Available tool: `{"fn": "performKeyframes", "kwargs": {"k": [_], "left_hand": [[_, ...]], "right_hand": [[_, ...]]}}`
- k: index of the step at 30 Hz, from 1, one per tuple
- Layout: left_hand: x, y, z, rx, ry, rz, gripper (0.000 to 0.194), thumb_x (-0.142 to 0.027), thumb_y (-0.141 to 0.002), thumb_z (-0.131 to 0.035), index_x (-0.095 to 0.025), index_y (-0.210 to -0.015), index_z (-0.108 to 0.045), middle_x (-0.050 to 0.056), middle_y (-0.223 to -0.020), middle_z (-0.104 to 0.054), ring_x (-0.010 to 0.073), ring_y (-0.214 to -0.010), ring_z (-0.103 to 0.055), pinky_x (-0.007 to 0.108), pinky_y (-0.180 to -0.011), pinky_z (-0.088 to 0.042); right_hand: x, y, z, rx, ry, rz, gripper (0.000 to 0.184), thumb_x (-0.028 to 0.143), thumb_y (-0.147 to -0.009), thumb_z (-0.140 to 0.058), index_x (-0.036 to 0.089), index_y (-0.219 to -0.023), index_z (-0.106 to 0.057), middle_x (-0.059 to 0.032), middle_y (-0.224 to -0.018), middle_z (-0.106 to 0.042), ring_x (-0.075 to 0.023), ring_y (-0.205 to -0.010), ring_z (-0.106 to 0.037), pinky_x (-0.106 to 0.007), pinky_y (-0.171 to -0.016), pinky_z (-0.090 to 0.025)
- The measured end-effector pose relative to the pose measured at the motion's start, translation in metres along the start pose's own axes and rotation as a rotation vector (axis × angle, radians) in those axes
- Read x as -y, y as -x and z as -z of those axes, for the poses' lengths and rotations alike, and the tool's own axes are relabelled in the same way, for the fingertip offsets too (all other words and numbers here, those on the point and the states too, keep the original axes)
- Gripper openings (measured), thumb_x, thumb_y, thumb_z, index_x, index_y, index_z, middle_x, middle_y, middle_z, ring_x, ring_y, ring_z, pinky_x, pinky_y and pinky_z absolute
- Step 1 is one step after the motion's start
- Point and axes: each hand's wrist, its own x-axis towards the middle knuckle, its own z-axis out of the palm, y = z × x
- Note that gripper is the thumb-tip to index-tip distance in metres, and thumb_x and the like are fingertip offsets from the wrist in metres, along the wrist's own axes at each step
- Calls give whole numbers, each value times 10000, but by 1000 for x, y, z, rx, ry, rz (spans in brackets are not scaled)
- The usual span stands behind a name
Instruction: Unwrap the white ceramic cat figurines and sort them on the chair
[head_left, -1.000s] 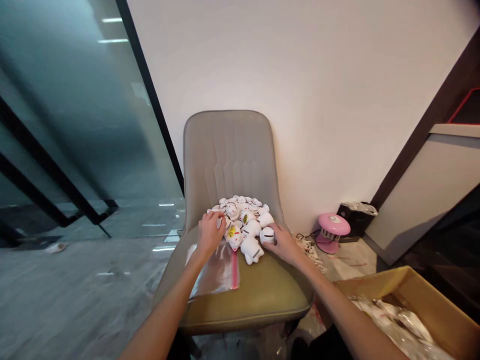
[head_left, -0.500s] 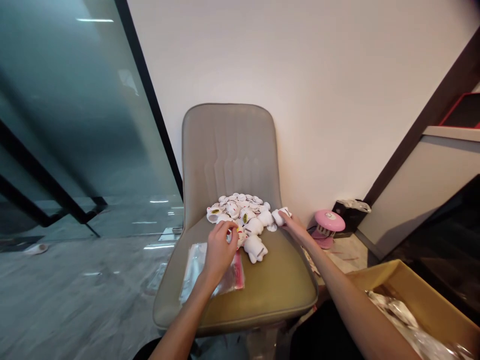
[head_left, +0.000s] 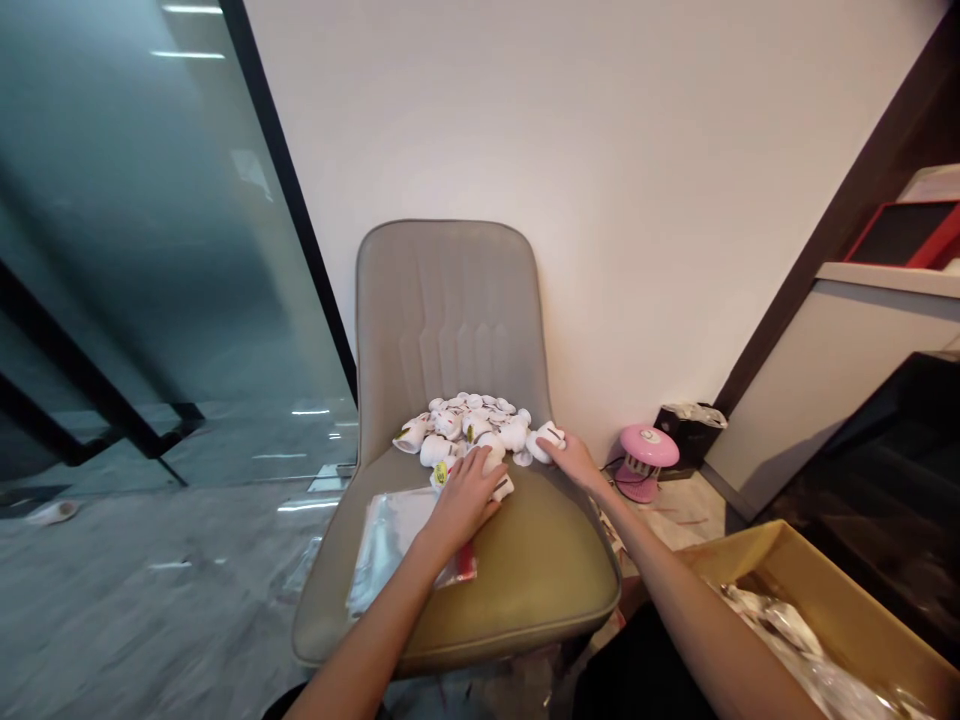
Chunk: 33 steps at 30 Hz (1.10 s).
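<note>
A heap of small white figurines (head_left: 450,425), some with red and yellow-green markings, lies on the seat of a grey-green chair (head_left: 540,570). My right hand (head_left: 574,462) grips one white figurine (head_left: 546,440) at the heap's right edge. At the front of the heap, my left hand (head_left: 466,492) curls over another white figurine (head_left: 503,488), fingers on its far side and thumb on the near side. The hand covers much of it. Beside my left wrist lies a stack of clear plastic bags (head_left: 382,545) with a red strip, partly under the forearm.
A cardboard box (head_left: 780,545) holding plastic-wrapped white items stands at the lower right. On the floor by the wall are a pink mushroom-shaped device (head_left: 649,447) and a black box (head_left: 694,435). A glass partition (head_left: 150,250) rises on the left.
My left hand has gone from a raised pinch to lying over the front white figurine. My right hand still holds its figurine, now turned somewhat. The camera view has shifted slightly.
</note>
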Motion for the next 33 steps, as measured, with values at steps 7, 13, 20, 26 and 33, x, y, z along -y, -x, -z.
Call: {"fn": "performKeyframes", "kwargs": {"k": [7,13,20,26,33], "left_hand": [[11,-11,2,5,-34,1,516,-133,-788,-695,-270,-1272,-582,133,-1424,-480,331,-1330,-464,522,-1105,-388],[9,-10,14,-84,-6,76,480,-295,-863,-660,-245,-1328,-551,147,-1445,-456,332,-1355,-435,510,-1106,-395],[10,-7,33,-253,74,279,242,-254,-894,-574,-213,-1126,-630,112,-1228,-560,272,-1179,-563,447,-1033,-461],[-3,-14,42,-345,164,309,189,-207,-878,-564,-198,-1044,-653,92,-1084,-602,252,-1083,-598,422,-990,-475],[-16,-23,40,-351,218,354,179,-186,-866,-559,-185,-1012,-663,82,-1033,-636,226,-982,-619,395,-943,-479]], "right_hand": [[14,13,0,428,34,139,412,432,-778,-693,126,-1054,-696,-45,-960,-724,-189,-842,-633,-291,-799,-499],[24,3,-9,512,127,28,307,375,-713,-719,125,-889,-708,-16,-799,-700,-147,-701,-594,-251,-674,-486],[29,-2,-25,472,210,-128,334,387,-628,-801,151,-837,-691,-17,-695,-681,-140,-553,-574,-233,-476,-450],[41,-4,-24,457,234,-62,340,363,-583,-834,163,-822,-699,-11,-713,-685,-152,-603,-589,-249,-521,-481],[45,15,-16,428,197,59,307,319,-564,-818,164,-803,-702,3,-778,-686,-170,-762,-602,-259,-693,-503]]}}
